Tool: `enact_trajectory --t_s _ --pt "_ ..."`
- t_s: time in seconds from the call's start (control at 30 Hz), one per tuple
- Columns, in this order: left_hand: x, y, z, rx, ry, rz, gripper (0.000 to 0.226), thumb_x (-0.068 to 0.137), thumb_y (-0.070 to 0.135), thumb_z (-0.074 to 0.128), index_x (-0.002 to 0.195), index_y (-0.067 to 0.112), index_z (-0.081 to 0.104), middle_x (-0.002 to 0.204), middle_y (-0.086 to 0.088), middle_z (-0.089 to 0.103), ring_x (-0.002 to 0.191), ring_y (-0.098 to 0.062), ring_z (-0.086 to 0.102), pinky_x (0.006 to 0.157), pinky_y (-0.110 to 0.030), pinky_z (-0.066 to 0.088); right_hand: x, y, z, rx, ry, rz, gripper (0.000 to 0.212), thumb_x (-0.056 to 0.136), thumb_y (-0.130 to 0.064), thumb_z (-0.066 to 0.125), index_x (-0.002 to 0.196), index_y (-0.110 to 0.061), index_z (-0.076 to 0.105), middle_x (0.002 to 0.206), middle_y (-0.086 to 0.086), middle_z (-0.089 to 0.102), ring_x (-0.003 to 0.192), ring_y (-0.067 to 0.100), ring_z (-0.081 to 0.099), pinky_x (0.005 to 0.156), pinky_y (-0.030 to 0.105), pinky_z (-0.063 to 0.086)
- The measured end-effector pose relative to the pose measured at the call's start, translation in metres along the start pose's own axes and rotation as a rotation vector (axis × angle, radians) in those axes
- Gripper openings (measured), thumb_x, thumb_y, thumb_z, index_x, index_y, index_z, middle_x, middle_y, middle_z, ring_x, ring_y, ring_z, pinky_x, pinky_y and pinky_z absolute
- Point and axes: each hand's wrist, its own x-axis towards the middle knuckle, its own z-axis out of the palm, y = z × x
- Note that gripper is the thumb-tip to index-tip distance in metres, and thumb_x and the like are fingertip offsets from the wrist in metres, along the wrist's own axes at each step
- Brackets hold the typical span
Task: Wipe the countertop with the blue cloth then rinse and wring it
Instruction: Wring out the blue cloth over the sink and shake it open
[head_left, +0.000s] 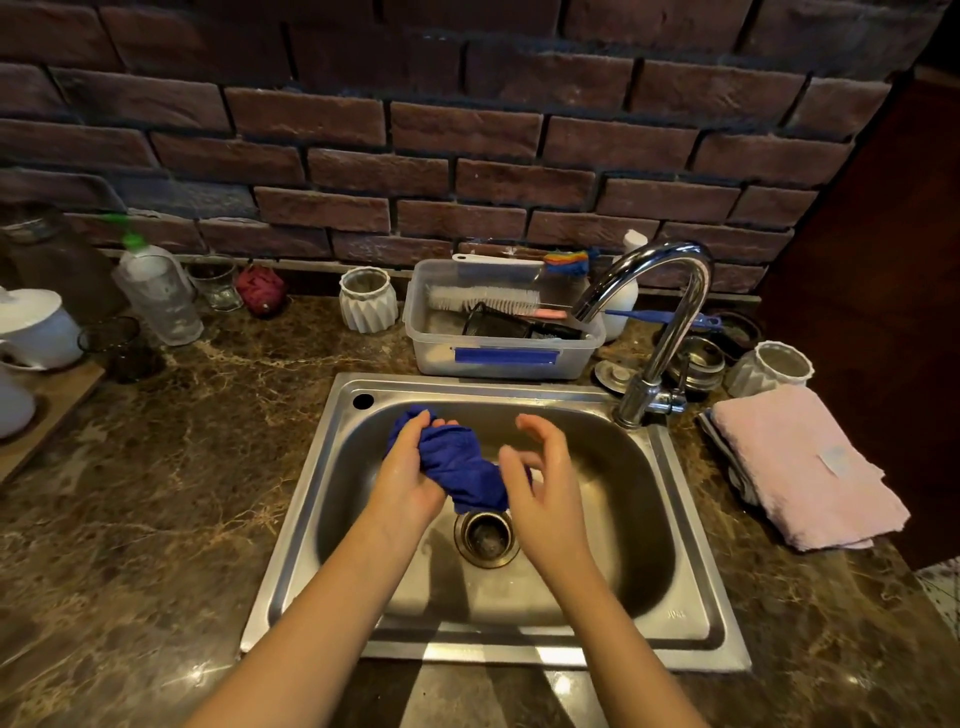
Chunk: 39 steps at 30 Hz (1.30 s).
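Forearms (332, 597) are reaching over the stainless steel sink (685, 519): my left grip (410, 467) is clenching the bunched blue cloth (462, 462), my right grip (545, 483) hovering released beside it. Wringing is seemingly the step in hand; next, the right must seize and twist.

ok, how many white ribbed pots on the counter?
2. One pot sits left of the tub; the other pot is right of the tap, behind the pink towel. More could be hidden in the clutter at the edges.
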Motion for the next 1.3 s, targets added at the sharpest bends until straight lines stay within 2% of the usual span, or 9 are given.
enact_trajectory --t_s 0.07,0.17,0.33,0.5,0.63,0.83,0.97,1.1,1.3 --pt "-0.006 0.0 0.002 -0.007 0.017 -0.043 0.02 0.092 0.025 0.054 0.08 0.01 0.058 0.069 -0.008 0.066 0.065 -0.02 0.062 0.053 -0.031 0.053 -0.012 0.003 0.006 -0.176 -0.124 -0.262 0.051 0.091 -0.036 0.049 0.137 -0.037 0.029 0.146 -0.015 0.028 0.129 -0.008 0.031 0.101 0.006 0.03" --pt "-0.019 -0.006 0.008 0.057 -0.001 -0.106 0.022 0.093 0.025 0.051 0.078 0.01 0.058 0.054 -0.008 0.065 0.054 -0.019 0.064 0.052 -0.03 0.049 -0.009 0.015 0.016 -0.406 -0.234 -0.427 0.059 0.088 -0.051 0.042 0.141 -0.038 0.019 0.152 -0.013 0.009 0.134 -0.002 0.015 0.103 0.006 0.019" --pt "-0.027 -0.02 0.008 0.118 0.004 -0.037 0.013 0.091 0.021 0.052 0.095 0.012 0.059 0.082 -0.009 0.065 0.075 -0.019 0.061 0.061 -0.031 0.047 0.017 0.016 0.01 -0.411 -0.051 -0.429 0.055 0.086 -0.041 0.044 0.135 -0.017 0.037 0.128 0.009 0.052 0.115 0.015 0.048 0.091 0.027 0.045" --pt "-0.026 -0.045 -0.001 0.439 0.057 0.241 0.023 0.093 0.026 0.044 0.087 0.014 0.063 0.081 -0.011 0.067 0.081 -0.023 0.063 0.075 -0.041 0.052 0.026 0.003 0.017 -0.478 -0.016 -0.209 0.062 0.088 -0.052 0.024 0.131 -0.015 0.049 0.121 0.001 0.06 0.108 0.013 0.056 0.084 0.019 0.038" --pt "-0.014 -0.048 -0.007 0.673 0.13 0.401 0.027 0.094 0.027 0.043 0.082 0.013 0.062 0.071 -0.007 0.061 0.067 -0.019 0.056 0.058 -0.03 0.044 0.033 0.004 0.015 -0.52 -0.116 -0.189 0.056 0.088 -0.049 0.022 0.126 -0.023 0.053 0.12 -0.006 0.063 0.107 0.009 0.058 0.084 0.019 0.041" --pt "-0.002 -0.053 -0.012 0.769 0.203 0.486 0.027 0.094 0.028 0.045 0.076 0.014 0.059 0.063 -0.001 0.057 0.059 -0.014 0.052 0.053 -0.026 0.041 0.039 0.006 0.02 -0.635 -0.141 -0.206 0.045 0.094 -0.045 0.021 0.079 -0.021 0.056 0.07 -0.007 0.057 0.065 0.008 0.053 0.06 0.022 0.037" --pt "-0.002 -0.055 -0.008 0.817 0.255 0.618 0.029 0.095 0.023 0.046 0.068 0.018 0.056 0.064 -0.002 0.059 0.064 -0.016 0.055 0.06 -0.028 0.044 0.042 0.019 0.027 -0.511 -0.071 0.011 0.05 0.101 -0.035 0.023 0.059 -0.02 0.046 0.054 -0.006 0.05 0.054 0.008 0.051 0.053 0.018 0.033" --pt "0.008 -0.055 -0.017 1.017 0.263 0.701 0.033 0.093 0.018 0.047 0.06 0.018 0.053 0.056 0.002 0.053 0.055 -0.013 0.05 0.05 -0.019 0.037 0.045 0.032 0.034 -0.368 -0.119 0.239 0.054 0.101 -0.035 0.024 0.055 -0.018 0.047 0.055 -0.001 0.05 0.056 0.01 0.049 0.053 0.023 0.036" --pt "0.025 -0.052 -0.028 1.205 0.223 0.741 0.038 0.088 0.016 0.053 0.052 0.022 0.043 0.051 0.003 0.049 0.052 -0.014 0.048 0.05 -0.027 0.031 0.051 0.05 0.041 -0.251 -0.209 0.46 0.047 0.099 -0.033 0.028 0.07 -0.009 0.056 0.073 0.008 0.058 0.072 0.021 0.054 0.068 0.03 0.039"
